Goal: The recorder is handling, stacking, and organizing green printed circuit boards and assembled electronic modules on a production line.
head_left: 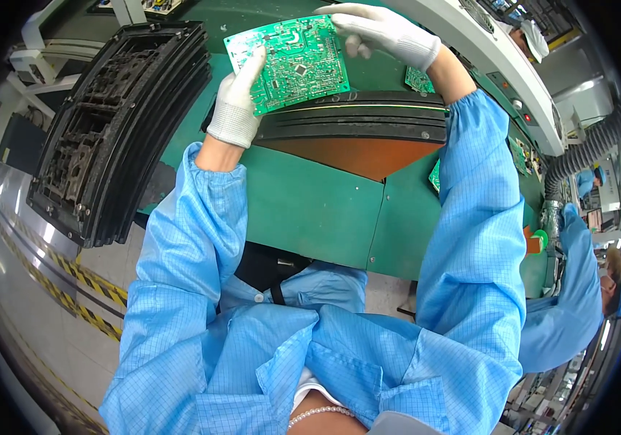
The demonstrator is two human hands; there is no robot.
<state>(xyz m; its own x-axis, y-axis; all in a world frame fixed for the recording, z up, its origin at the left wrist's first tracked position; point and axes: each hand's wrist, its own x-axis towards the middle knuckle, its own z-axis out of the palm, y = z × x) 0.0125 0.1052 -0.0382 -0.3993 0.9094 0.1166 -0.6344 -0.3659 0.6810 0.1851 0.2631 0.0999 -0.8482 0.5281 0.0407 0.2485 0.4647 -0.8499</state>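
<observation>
A green circuit board [301,70], full of small parts and with a dark square chip near its middle, is held up tilted above the bench. My left hand [236,101], in a white glove, grips its left edge with the thumb lying over the face. At the upper right corner, my gloved right hand [383,30] has its fingers closed around the edge; some fingertips are bent beside the board. Just beneath the board stands a long black slotted rack [354,129] with an orange-brown panel.
A black fixture frame [118,119] with dark cutouts stands at left. More green boards [419,80] lie on the green bench [310,199] at right, partly behind my right arm. A white machine housing [510,80] edges the far right. A co-worker's blue sleeve [568,304] is at right.
</observation>
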